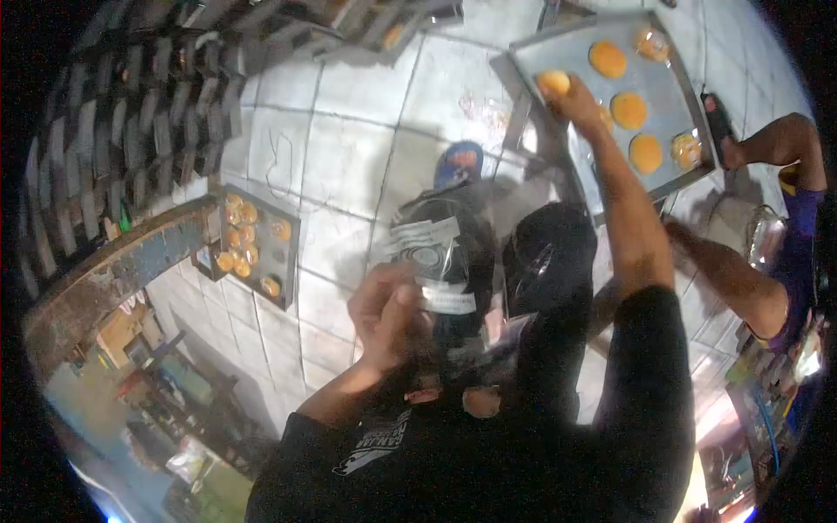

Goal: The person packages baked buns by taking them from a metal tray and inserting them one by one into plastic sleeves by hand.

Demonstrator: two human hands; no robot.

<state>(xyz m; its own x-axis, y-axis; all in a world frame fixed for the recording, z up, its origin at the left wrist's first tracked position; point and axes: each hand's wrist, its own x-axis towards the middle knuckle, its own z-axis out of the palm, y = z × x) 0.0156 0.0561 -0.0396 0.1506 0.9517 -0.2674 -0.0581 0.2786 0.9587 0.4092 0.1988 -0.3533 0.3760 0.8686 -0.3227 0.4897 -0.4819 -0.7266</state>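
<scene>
My left hand [388,314] is closed on a clear plastic bag [427,248] with white printed strips, held in front of my legs. At the upper right, my right hand [575,109] grips a round golden bun [553,83] over the near left side of a metal baking tray [610,187]. More buns [645,152] lie spread on that tray. Some of them, such as the wrapped bun [687,150] near its right edge, have shiny clear wrapping. My right forearm hides part of the tray.
Another tray [281,253] with several wrapped buns stands on the tiled floor [349,166] at left, beside a worn wooden beam [122,266]. Stacked dark racks [131,131] fill the upper left. A co-worker's arm [732,270] reaches in from the right.
</scene>
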